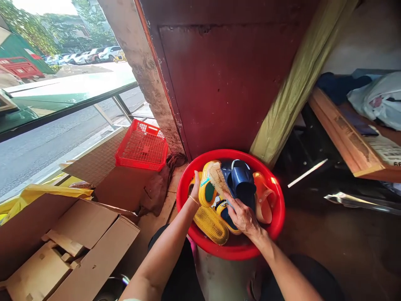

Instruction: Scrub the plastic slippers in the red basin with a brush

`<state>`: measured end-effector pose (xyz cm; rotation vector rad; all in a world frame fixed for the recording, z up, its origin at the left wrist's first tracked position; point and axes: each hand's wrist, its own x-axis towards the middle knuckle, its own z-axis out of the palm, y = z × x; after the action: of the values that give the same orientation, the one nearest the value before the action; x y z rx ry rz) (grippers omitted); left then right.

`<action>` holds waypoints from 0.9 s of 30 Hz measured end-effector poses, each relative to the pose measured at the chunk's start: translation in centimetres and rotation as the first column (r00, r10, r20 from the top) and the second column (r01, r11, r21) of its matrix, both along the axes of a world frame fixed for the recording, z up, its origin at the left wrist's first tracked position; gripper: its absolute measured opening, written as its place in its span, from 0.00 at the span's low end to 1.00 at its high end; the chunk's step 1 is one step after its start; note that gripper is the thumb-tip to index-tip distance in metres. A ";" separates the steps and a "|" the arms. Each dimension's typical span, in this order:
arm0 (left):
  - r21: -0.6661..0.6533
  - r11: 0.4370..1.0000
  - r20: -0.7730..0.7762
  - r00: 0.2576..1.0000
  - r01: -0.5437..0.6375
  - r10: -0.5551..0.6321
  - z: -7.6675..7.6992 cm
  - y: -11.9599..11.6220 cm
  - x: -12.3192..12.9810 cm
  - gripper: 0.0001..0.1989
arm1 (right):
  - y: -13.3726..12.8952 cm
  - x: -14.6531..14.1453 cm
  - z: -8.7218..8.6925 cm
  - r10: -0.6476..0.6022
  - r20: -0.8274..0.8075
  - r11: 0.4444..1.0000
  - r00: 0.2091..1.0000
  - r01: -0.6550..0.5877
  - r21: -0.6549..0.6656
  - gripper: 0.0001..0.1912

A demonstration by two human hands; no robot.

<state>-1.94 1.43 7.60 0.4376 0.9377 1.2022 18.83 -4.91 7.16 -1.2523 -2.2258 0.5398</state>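
Note:
My right hand (243,217) is closed round the handle of a scrubbing brush (218,179). Its bristles lie against a yellow slipper (207,168) with a green insole. My left hand (194,190) grips that slipper from its left side; part of the fingers is hidden behind it. Both hands are over a red plastic basin (280,228). In the basin lie a navy blue slide (243,179), a translucent orange slipper (263,198), an upturned yellow slipper (211,224) showing its ridged sole, and a yellow slipper with a dark insole (230,218).
A dark red door (232,88) stands right behind the basin. To the left are a red plastic crate (142,146) and an open cardboard box (103,251) holding wood pieces. A wooden shelf (347,133) with bags juts in at right, beside a yellowish curtain (288,96).

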 end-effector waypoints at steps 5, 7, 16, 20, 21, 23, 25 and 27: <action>0.039 0.996 -0.087 0.993 0.078 -0.074 0.7 -1.0 -1.0 0.30 | -0.4 -0.2 0.9 0.047 0.042 0.999 0.998 -0.046 -0.013 0.29; 0.104 0.993 -0.166 0.986 0.053 -0.035 0.7 -1.4 -0.7 0.31 | -0.5 -0.2 1.2 0.008 0.116 1.000 0.993 -0.005 -0.030 0.28; 0.047 0.991 -0.032 0.992 0.124 -0.122 1.4 -2.8 0.6 0.29 | 3.0 2.4 1.6 -0.249 -0.050 0.969 0.967 0.248 -0.023 0.27; -0.028 0.999 0.095 0.995 -0.023 0.026 1.0 -0.9 -0.1 0.27 | -0.7 0.1 0.9 -0.070 -0.065 0.997 0.995 0.072 0.031 0.27; -0.034 0.998 0.113 0.992 -0.051 0.055 0.9 -0.5 -0.4 0.28 | -2.0 -0.4 0.8 -0.039 -0.015 0.999 0.999 0.039 0.008 0.28; -0.028 0.993 0.131 0.984 -0.115 0.118 1.0 0.1 -1.3 0.29 | -4.3 -0.9 0.7 0.026 0.070 0.998 0.997 -0.022 -0.056 0.30; -0.028 0.991 0.120 0.984 -0.131 0.133 1.2 0.1 -2.0 0.32 | -5.7 -0.6 0.7 0.095 0.093 0.987 0.991 -0.081 -0.139 0.31; -0.040 0.996 0.070 0.994 -0.079 0.082 1.2 -0.3 -2.1 0.34 | -5.7 -0.1 0.9 0.136 0.045 0.966 0.990 -0.122 -0.230 0.30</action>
<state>-4.01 1.18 8.83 0.3269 0.9216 1.2634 18.76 -10.59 8.02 -1.2539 -2.3606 0.8369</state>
